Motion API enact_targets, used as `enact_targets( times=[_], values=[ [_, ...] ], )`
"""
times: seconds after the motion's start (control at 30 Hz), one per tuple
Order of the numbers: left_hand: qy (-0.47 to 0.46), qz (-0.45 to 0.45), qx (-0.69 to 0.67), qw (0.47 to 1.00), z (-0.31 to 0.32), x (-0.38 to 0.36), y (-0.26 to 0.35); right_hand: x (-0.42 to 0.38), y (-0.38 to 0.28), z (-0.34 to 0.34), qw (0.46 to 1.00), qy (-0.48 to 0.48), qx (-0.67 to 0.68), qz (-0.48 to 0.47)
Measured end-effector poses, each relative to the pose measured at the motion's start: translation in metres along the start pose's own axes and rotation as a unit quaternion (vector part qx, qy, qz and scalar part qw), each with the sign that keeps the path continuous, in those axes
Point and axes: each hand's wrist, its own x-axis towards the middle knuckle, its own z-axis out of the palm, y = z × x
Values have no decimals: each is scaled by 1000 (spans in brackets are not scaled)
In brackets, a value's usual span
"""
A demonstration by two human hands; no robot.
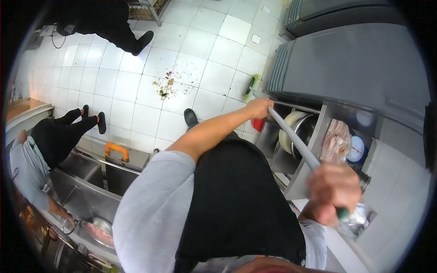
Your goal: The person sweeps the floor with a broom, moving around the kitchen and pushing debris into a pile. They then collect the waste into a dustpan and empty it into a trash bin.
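Observation:
My left hand [260,109] is closed around the lower part of a long grey broom handle [296,140]. Nearer my body, my right hand [334,193] grips the handle's upper end and is smeared by motion; a bit of green shows below that fist. The handle slants away from me toward a green broom head [250,87], which is at the white tiled floor beside a grey cabinet. Left of the bristles lies a scattered pile of food scraps [166,86], apart from the broom.
A co-worker [50,141] leans over steel sinks [98,193] at left, one hand near a metal bowl [100,232]. Another person [109,27] in black stands at the upper left. Grey cabinets [355,63] and a shelf with pots [302,132] and a plastic bag [336,141] line my right.

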Motion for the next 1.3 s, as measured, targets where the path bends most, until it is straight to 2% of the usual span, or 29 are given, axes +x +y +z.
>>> enact_targets(
  times=[0.03,0.1,0.17,0.23,0.3,0.4,0.5,0.57,0.63,0.67,0.7,0.8,0.87,0.93,0.97,1.07,1.1,1.13,1.2,1.3],
  values=[
    [6,-23,4,1000,2,10,-22,6,17,7,998,46,-5,29],
    [18,-75,13,997,-4,18,-64,19,58,3,999,30,15,35],
    [45,-108,32,993,-33,-5,-95,18,83,-6,997,29,70,12],
    [60,-112,62,990,-68,-38,-101,15,94,-17,993,16,118,-12],
    [69,-165,52,983,-91,-68,-92,18,97,-31,991,-53,121,-38],
    [132,-192,40,972,-88,-90,-90,17,93,-50,978,-144,130,-71],
    [231,-165,74,956,-88,-85,-43,36,73,-84,945,-280,118,-121],
    [310,-157,64,936,-86,-72,-16,49,57,-94,929,-322,100,-154],
    [336,-170,58,924,-95,-55,1,63,49,-99,913,-348,96,-190],
    [350,-176,55,918,-102,-47,5,72,44,-100,911,-348,90,-201],
    [367,-146,68,916,-110,-35,4,80,39,-101,909,-347,84,-214],
    [422,-117,64,897,-152,10,-3,106,41,-85,944,-221,63,-238],
    [433,-164,44,885,-192,40,-30,122,64,-50,969,-33,47,-240],
    [436,-206,16,876,-227,56,-71,151,87,-27,991,34,41,-127],
    [434,-226,1,872,-236,59,-91,164,116,-20,995,7,23,-100],
    [311,-269,75,908,-239,20,-171,181,162,-9,999,-26,37,-14],
    [302,-225,79,923,-227,2,-191,183,164,-6,998,-29,54,16],
    [293,-181,83,935,-214,-17,-197,186,155,-4,996,-37,83,8],
    [233,-243,46,941,-205,-42,-170,196,130,-3,989,-45,141,-12],
    [285,-218,23,933,-190,-61,-149,211,103,-3,985,-65,155,-41]
  ],
)
